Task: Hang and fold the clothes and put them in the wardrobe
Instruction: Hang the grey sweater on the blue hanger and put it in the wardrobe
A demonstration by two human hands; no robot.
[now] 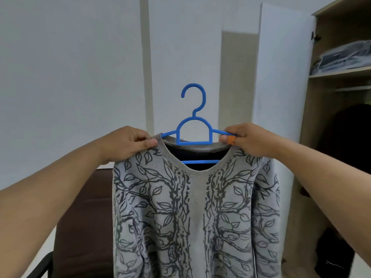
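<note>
Both arms are reaching forward and up, raised to either side of the hanger (194, 133), which serves as the landmark here. The left hand (128, 144) is sitting at the hanger's left shoulder, thumb and curled fingers pinching the sweater (192, 213) at the edge of its neckline. The right hand (244, 140) is sitting at the hanger's right shoulder, fingers curled round the blue arm together with the collar; an orange band is showing on one finger.

The sweater, grey with a dark leaf and branch print, is hanging straight down below the hanger, its front facing the camera. The hook is standing upright above the neckline, and the lower bar is showing through the neck opening.

The hanger's arm tips are hiding under the fabric and hands. The sweater's hem is running off the bottom edge. Right of the hanger the wardrobe (341, 81) is standing open, cut off at the edge, with wrapped clothes on its shelf.
</note>
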